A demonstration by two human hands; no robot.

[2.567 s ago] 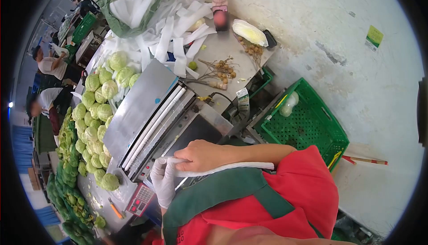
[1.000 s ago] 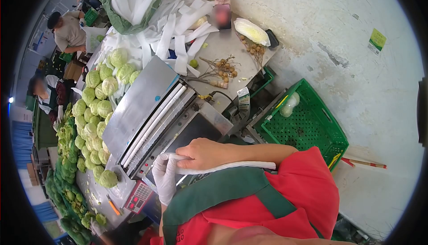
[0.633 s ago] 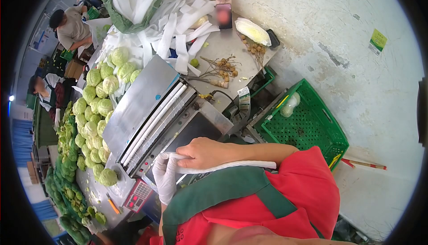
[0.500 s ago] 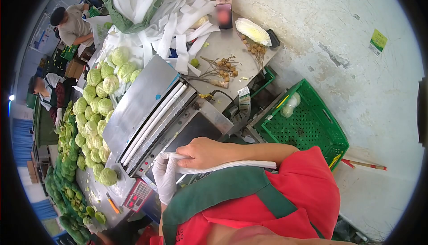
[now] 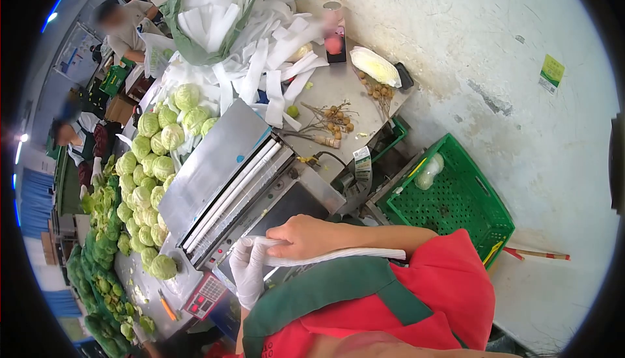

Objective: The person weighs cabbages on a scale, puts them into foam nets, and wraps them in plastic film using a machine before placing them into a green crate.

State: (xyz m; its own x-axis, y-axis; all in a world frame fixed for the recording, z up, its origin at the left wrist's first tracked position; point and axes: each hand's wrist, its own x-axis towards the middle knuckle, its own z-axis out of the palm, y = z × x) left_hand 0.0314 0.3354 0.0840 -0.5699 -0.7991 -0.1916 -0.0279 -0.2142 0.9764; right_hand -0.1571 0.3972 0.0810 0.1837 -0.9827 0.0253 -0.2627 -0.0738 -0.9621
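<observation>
At the table (image 5: 364,107), beneath the stained wall (image 5: 521,163): one working station, seen as the wearer's head tipped. The whole layout had slid lower and rightward in view, a shift of camera rather than of goods. The wrapping machine (image 5: 215,169), lid slanted, had kept its place beside the heap of cabbages (image 5: 146,179), as had the green crate (image 5: 478,182), one pale item (image 5: 430,170) within. One co-worker (image 5: 127,26), far side, had changed posture beside a pale bag.

One pair of hands, together: gloved left hand (image 5: 247,272), bare right hand (image 5: 303,234), both closed on a white band (image 5: 351,254) in front of the machine's near side. Their hold had not altered, so the handling seemed, in my judgement, to have advanced little.

Obscured or doubtful: the machine's near end, partly behind the hands and forearm; the lower table, cut off by the dark rim of view; the band's middle, partly behind the right wrist, its nature (strip, sleeve or glove) uncertain; the left fingertips, folded in and merging white on white; the scale's (image 5: 209,289) reading, too small to make out; one orange-handled tool (image 5: 169,309), type indistinct.
</observation>
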